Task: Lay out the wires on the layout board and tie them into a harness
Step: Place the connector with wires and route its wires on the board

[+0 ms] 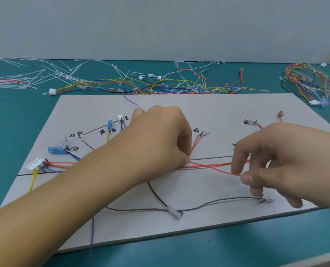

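A grey layout board (199, 105) with drawn black lines and labels lies on the teal table. Red wires (208, 166) run along its middle line from a white multi-pin connector (35, 163) at the left. My left hand (160, 135) pins the red wire bundle to the board with curled fingers near the centre. My right hand (280, 160) pinches one red wire between thumb and forefinger, lifted slightly off the board. A grey wire (218, 201) with clear terminals lies along the front of the board. Blue terminals (54, 150) sit at the left.
Loose coloured wires (160, 85) and white cable ties (44, 74) litter the table behind the board. A tangled wire bundle (307, 81) sits at the back right. A purple wire (92, 234) hangs over the board's front edge. A grey wall rises behind.
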Demonstrator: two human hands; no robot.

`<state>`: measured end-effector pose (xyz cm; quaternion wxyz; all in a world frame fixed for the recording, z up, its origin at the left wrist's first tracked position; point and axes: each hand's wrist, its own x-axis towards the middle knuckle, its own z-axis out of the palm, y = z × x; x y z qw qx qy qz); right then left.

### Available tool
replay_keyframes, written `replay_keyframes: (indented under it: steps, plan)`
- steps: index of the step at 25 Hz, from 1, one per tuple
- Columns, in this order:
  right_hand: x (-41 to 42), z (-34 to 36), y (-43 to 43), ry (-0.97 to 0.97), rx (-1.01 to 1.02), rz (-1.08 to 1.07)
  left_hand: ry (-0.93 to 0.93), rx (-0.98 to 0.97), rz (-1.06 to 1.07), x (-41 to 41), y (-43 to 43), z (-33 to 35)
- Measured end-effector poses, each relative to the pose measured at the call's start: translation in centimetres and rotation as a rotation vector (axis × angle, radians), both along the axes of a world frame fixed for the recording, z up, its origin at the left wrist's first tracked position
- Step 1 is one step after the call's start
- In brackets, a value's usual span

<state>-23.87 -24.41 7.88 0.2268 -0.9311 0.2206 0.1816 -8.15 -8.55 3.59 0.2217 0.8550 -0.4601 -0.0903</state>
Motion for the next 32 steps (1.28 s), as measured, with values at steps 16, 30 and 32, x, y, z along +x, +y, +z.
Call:
replay_keyframes:
  steps: [16,30,32]
  plan:
    - [0.5,-4.9,-3.7,-0.452,-0.181,-0.153,-0.140,-0.005,-0.205,0.4,-0.2,-1.7]
    - [0.7,-6.9,-2.7,-0.587,-0.211,-0.046,-0.052,-0.028,-0.233,2.0,0.0,-1.7]
    - [1.7,-7.0,-1.5,-0.611,-0.200,0.015,-0.070,-0.013,-0.216,2.8,1.5,-1.5]
